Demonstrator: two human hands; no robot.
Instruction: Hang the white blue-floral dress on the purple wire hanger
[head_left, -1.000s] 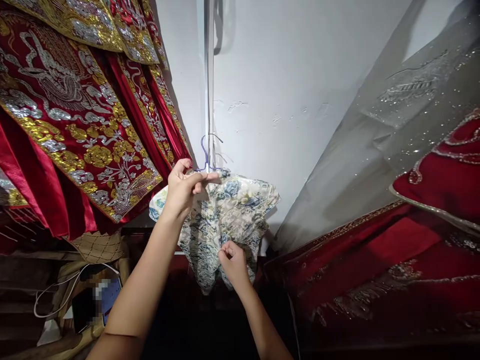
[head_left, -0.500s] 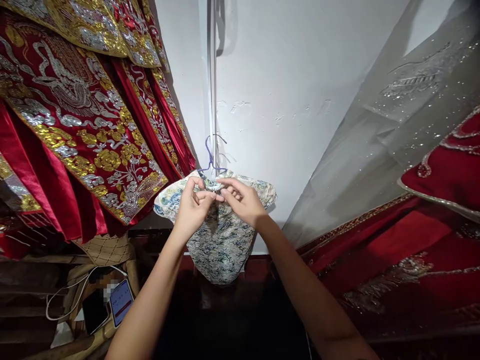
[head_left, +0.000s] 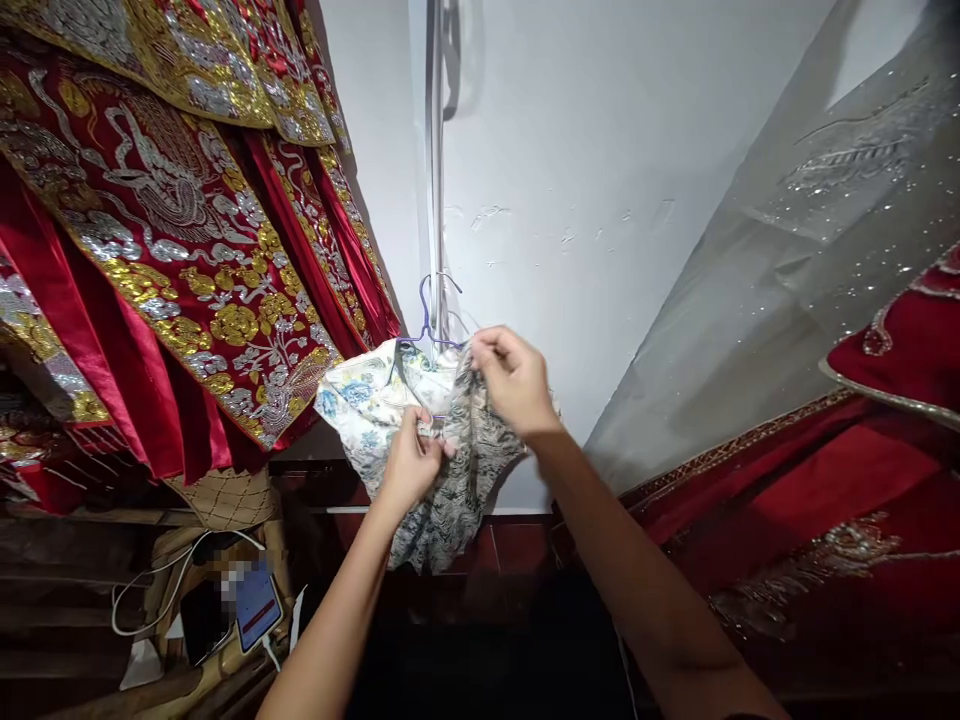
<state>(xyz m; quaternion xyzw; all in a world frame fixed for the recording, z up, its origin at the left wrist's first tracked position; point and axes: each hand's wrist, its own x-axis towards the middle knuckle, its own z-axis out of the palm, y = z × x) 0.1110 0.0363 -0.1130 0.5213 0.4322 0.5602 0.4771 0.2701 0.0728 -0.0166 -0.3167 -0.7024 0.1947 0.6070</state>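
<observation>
A patterned shirt (head_left: 360, 395) with blue and yellow flowers hangs from a purple hanger (head_left: 425, 305) in front of the wall. At the middle of its front, my left hand (head_left: 411, 465) is closed on the fabric near the opening. Higher up and to the right, my right hand (head_left: 516, 382) pinches the shirt's upper edge close to the hanger's right arm. The front has parted, so the paler inner side shows at left. What lies between my left fingertips is partly hidden.
A whitish pole (head_left: 435, 150) runs upright behind the hanger. Red embroidered garments (head_left: 232, 322) hang close on the left. Sheer sparkly fabric (head_left: 720, 300) and red cloth (head_left: 832, 480) fill the right. Two phones, one a lit phone (head_left: 257, 605), lie with cables at lower left.
My hands, together at the collar before, have separated. The right rose and pulled one side of the shirt over; the left slid lower down the front. The view shifted slightly.
</observation>
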